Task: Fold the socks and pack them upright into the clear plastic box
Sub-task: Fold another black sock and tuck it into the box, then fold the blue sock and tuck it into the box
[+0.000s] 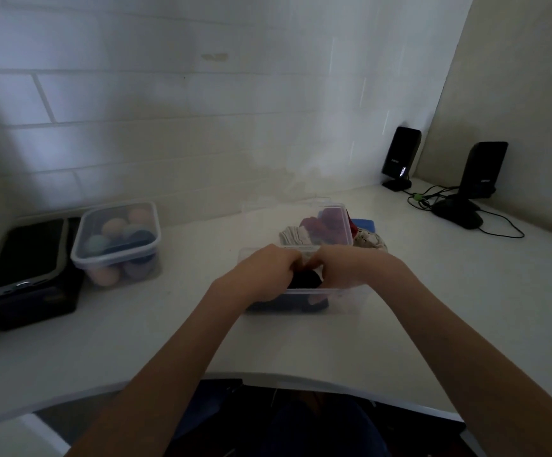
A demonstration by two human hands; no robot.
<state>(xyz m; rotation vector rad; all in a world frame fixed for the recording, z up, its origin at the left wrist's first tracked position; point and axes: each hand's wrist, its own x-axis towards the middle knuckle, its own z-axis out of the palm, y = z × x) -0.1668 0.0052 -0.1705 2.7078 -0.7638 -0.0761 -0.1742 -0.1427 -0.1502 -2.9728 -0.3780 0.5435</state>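
Note:
A clear plastic box (pixel 350 301) stands on the white counter in front of me, its lid (pixel 268 219) raised at the back. Both my hands reach into it from the near side. My left hand (pixel 261 272) and my right hand (pixel 347 267) meet over a dark sock (pixel 304 279) and pinch it inside the box, next to a dark folded sock (pixel 317 305) at the bottom. Behind the box lie a striped pale sock (pixel 292 237), red socks (pixel 329 225), a patterned cream sock (pixel 368 240) and something blue (pixel 362 223).
A lidded clear tub of coloured balls (pixel 116 242) sits at the left, beside a phone (pixel 25 255) on a dark box. Two black speakers (pixel 400 156) (pixel 482 169), a mouse (pixel 457 214) and cables occupy the right back corner. The tiled wall is close behind.

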